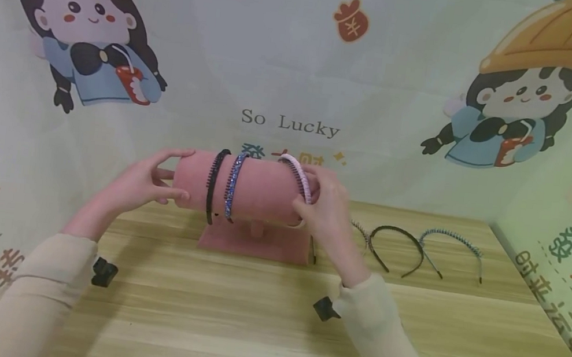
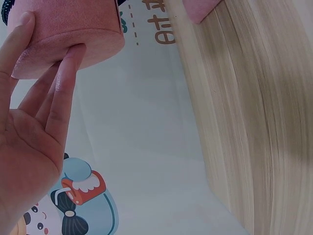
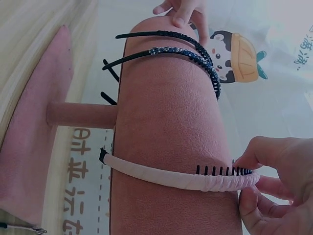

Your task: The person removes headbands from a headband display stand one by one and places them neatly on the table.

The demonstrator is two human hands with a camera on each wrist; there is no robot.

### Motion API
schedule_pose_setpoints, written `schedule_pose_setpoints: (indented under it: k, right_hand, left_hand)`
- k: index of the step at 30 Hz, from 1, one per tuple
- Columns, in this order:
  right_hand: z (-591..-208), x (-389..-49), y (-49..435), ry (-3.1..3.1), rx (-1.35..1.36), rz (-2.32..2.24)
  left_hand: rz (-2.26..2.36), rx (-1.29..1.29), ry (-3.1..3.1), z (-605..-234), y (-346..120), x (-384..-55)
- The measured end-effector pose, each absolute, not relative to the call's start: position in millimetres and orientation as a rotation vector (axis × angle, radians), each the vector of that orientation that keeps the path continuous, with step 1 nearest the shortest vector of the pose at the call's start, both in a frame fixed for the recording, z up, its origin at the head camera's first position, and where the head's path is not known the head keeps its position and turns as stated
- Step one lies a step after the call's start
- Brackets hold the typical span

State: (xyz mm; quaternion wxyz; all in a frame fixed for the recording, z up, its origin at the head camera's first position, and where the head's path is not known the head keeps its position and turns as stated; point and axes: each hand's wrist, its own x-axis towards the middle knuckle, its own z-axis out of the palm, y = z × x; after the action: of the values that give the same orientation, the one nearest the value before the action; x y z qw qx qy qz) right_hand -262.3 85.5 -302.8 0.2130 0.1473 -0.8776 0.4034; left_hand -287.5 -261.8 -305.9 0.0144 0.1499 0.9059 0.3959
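A pink fabric headband display stand point(image 1: 264, 191) has a horizontal roll on a short post above a flat base. My left hand point(image 1: 152, 179) grips the roll's left end, its thumb and a finger on the side. In the left wrist view, other fingers of this hand touch the end face. Near the roll's right end, my right hand point(image 3: 274, 183) pinches the top of a pale pink headband point(image 3: 181, 181) with black teeth. This headband lies across the roll. Further left, a black headband point(image 1: 213, 188) and a glittery blue headband point(image 1: 232, 187) sit around the roll.
Right of the stand, a black headband point(image 1: 398, 231) and a light blue headband point(image 1: 452, 237) stand on the wooden table point(image 1: 229, 318). Another toothed headband point(image 1: 361, 230) is partly hidden by my right arm. A printed cloth point(image 1: 214, 66) hangs behind and at the sides.
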Motion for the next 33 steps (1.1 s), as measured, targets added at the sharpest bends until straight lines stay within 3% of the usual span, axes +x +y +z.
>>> schedule_pose_setpoints:
  k: [33]
  right_hand:
    - [-305.2, -255.1, 111.9, -2.264, 0.377, 1.289]
  left_hand:
    - [1.247, 0.466, 2.818, -306.3, -261.4, -285.5]
